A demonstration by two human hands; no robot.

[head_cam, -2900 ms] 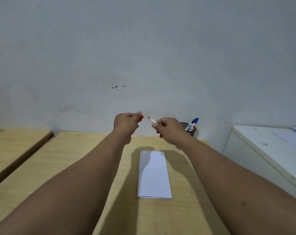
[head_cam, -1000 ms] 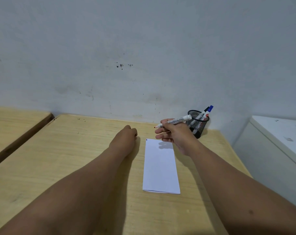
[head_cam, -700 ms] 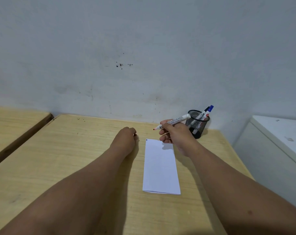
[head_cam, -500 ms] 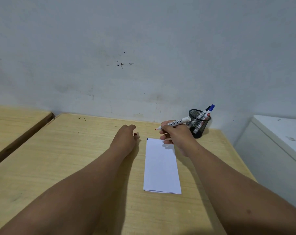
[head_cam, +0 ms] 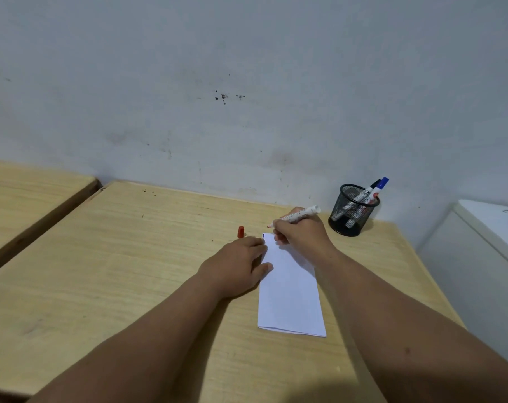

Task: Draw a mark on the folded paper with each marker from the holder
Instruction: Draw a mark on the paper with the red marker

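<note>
A folded white paper (head_cam: 290, 292) lies lengthwise on the wooden desk (head_cam: 130, 271), with a small dark mark at its far left corner. My right hand (head_cam: 300, 232) grips an uncapped red marker (head_cam: 297, 217), its red tip hovering just above the paper's far edge. My left hand (head_cam: 236, 264) rests flat on the desk, fingers on the paper's left edge. The red cap (head_cam: 240, 231) stands on the desk just beyond my left hand. A black mesh holder (head_cam: 352, 212) at the back right holds a blue-capped marker (head_cam: 376, 189) and others.
A grey wall rises right behind the desk. A second wooden desk (head_cam: 28, 199) stands to the left across a narrow gap. A white cabinet (head_cam: 488, 228) sits to the right, lower than the holder's side.
My left hand has set the red cap down on the desk and moved right onto the paper's edge. My right hand has lowered the marker tip toward the paper's far end.
</note>
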